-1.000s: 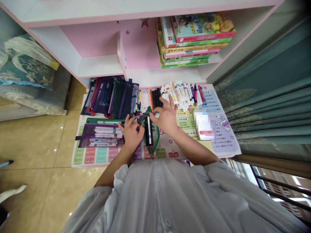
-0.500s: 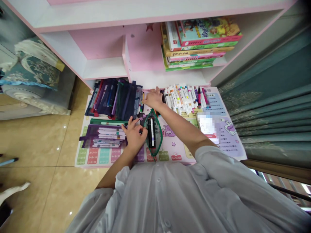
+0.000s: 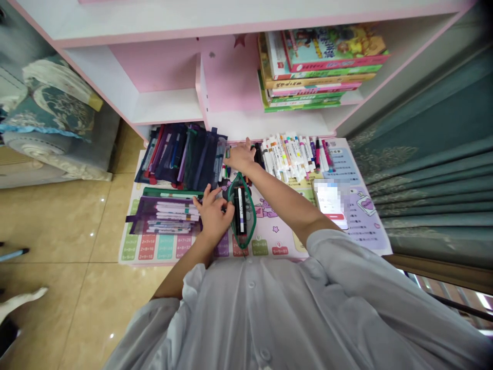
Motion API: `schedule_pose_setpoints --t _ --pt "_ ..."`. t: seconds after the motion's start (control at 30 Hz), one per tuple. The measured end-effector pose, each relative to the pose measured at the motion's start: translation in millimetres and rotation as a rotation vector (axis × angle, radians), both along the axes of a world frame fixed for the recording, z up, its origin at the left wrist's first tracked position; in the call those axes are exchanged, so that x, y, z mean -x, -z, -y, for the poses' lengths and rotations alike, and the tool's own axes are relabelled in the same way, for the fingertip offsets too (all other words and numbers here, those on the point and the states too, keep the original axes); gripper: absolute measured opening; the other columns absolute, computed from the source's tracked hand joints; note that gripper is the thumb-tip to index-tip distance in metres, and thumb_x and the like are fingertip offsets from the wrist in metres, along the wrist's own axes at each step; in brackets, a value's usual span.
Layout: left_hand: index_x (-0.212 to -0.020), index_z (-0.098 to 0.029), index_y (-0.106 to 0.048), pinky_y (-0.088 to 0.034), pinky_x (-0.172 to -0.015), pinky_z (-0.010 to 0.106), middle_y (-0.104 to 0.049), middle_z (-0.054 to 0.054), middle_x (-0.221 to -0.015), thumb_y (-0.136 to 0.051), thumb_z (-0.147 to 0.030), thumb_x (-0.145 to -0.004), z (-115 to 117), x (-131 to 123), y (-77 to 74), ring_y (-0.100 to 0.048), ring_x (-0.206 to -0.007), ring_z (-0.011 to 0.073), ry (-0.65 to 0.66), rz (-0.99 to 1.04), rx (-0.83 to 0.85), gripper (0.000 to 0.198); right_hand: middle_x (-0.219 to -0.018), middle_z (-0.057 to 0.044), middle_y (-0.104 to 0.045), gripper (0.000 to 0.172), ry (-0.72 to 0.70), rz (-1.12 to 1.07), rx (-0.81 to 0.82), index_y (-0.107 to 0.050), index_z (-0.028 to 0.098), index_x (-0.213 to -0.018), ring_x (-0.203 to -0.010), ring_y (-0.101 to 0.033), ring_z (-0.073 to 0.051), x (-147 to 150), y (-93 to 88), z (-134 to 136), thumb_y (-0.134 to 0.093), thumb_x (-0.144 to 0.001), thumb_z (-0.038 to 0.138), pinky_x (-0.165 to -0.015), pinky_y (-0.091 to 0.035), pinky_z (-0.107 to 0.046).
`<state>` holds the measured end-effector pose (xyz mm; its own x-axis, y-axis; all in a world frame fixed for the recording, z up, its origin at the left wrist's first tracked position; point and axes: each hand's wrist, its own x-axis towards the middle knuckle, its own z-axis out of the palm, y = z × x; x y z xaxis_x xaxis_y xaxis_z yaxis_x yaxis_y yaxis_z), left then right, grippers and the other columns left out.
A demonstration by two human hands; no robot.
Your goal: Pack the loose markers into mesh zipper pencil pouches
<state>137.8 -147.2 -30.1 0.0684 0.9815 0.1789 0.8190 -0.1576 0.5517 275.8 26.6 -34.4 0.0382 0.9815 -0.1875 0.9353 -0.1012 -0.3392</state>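
A green-edged mesh pencil pouch (image 3: pixel 249 222) lies open on a printed floor mat (image 3: pixel 269 241), with a few black and white markers inside. My left hand (image 3: pixel 213 213) grips the pouch's left edge and holds it open. My right hand (image 3: pixel 241 156) reaches to the far edge of the mat, fingers down on the dark markers (image 3: pixel 257 153) lying there. Whether it has one in its fingers is hidden. A row of white-barrelled coloured markers (image 3: pixel 292 153) lies just right of that hand.
Filled dark mesh pouches (image 3: pixel 181 154) are stacked at the mat's far left, and a purple one (image 3: pixel 164 216) lies beside my left hand. A pink shelf unit (image 3: pixel 215 67) holding books (image 3: pixel 316 61) stands behind. A curtain (image 3: pixel 431 169) hangs at the right.
My right hand left the pouch mouth and stretched forward to the markers at the mat's far edge. My left hand stayed on the pouch.
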Motion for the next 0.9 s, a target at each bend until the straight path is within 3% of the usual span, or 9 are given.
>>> schedule_pose_setpoints --t 0.17,0.3,0.43,0.6,0.7,0.9 --pt "-0.061 -0.021 -0.057 -0.013 -0.119 0.069 -0.069 0.005 -0.127 -0.062 -0.022 -0.079 -0.1 1.0 3.9 -0.044 -0.142 0.0321 0.005 0.001 -0.022 0.019 -0.151 -0.023 -0.044 0.051 0.029 -0.024 -0.031 -0.068 0.01 -0.12 -0.15 -0.016 -0.045 -5.1 -1.5 -0.2 -0.062 -0.08 0.042 -0.113 -0.021 -0.074" --pt "-0.061 -0.021 -0.058 -0.012 -0.119 0.069 -0.069 0.005 -0.127 -0.062 -0.023 -0.079 0.1 0.6 3.7 -0.044 -0.142 0.0322 0.006 0.008 -0.023 0.019 -0.148 -0.022 -0.047 0.045 0.101 -0.082 -0.087 -0.072 0.01 -0.112 -0.149 -0.018 -0.047 -14.2 -15.9 10.7 -0.061 -0.081 0.041 -0.113 -0.021 -0.075" --pt "-0.06 -0.021 -0.057 -0.01 -0.119 0.07 -0.07 0.005 -0.126 -0.062 -0.023 -0.08 0.0 0.8 2.7 -0.045 -0.142 0.0322 0.008 0.012 -0.02 0.02 -0.151 -0.013 -0.047 0.024 0.154 -0.163 -0.213 -0.075 0.015 -0.082 -0.151 -0.017 -0.044 -22.9 -42.7 46.7 -0.061 -0.081 0.036 -0.113 -0.028 -0.071" --pt "-0.061 -0.021 -0.058 -0.011 -0.118 0.07 -0.069 0.005 -0.127 -0.06 -0.024 -0.081 -0.5 2.0 6.9 -0.044 -0.142 0.0327 0.019 0.012 -0.037 0.021 -0.151 -0.009 -0.049 0.015 0.14 -0.261 -0.296 -0.068 0.018 -0.065 -0.152 -0.019 -0.042 -25.3 -67.2 112.6 -0.067 -0.076 0.028 -0.113 -0.03 -0.067" --pt "-0.061 -0.02 -0.058 -0.011 -0.118 0.07 -0.069 0.005 -0.128 -0.061 -0.025 -0.081 -0.8 2.6 8.2 -0.043 -0.142 0.0339 0.02 0.016 -0.038 0.021 -0.151 -0.01 -0.05 0.017 0.09 -0.263 -0.32 -0.065 0.019 -0.06 -0.152 -0.02 -0.042 -23.4 -65.9 147.7 -0.067 -0.075 0.026 -0.113 -0.03 -0.066" --pt "-0.061 -0.02 -0.058 -0.009 -0.117 0.07 -0.069 0.006 -0.127 -0.063 -0.024 -0.079 -1.7 1.8 4.9 -0.043 -0.142 0.0338 0.006 0.02 -0.02 0.019 -0.152 -0.012 -0.049 0.018 0.008 -0.21 -0.316 -0.064 0.018 -0.058 -0.151 -0.02 -0.044 -19.3 -40.0 194.5 -0.068 -0.074 0.026 -0.113 -0.025 -0.069"
